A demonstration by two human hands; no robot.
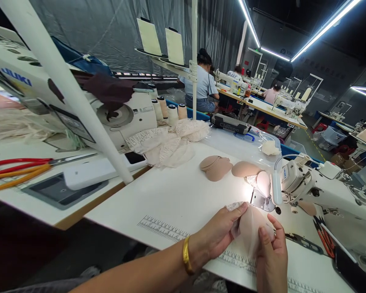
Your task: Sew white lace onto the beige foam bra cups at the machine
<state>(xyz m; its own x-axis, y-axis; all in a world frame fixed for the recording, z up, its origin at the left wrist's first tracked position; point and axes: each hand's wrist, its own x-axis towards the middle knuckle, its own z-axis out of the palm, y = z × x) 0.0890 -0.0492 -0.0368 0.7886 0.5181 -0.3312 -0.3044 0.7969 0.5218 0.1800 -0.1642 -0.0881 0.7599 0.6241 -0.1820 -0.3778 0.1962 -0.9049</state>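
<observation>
My left hand (221,234), with a gold bangle on the wrist, pinches the left edge of a pale beige bra cup pad (251,230) with lace at its top. My right hand (271,254) grips the pad's right side from below, thumb on its front. Both hands hold it over the white sewing table (183,199), just in front of the sewing machine's needle plate (259,199). The white sewing machine (320,191) stands at the right with its lamp lit. More beige cup pads (216,167) lie stacked behind the plate.
A heap of cream lace pieces (171,142) lies at the table's back. Scissors with red and orange handles (21,167) rest on the left bench beside another white machine (27,93). Thread cones (167,110) stand behind. Other people sit sewing at far tables (204,81).
</observation>
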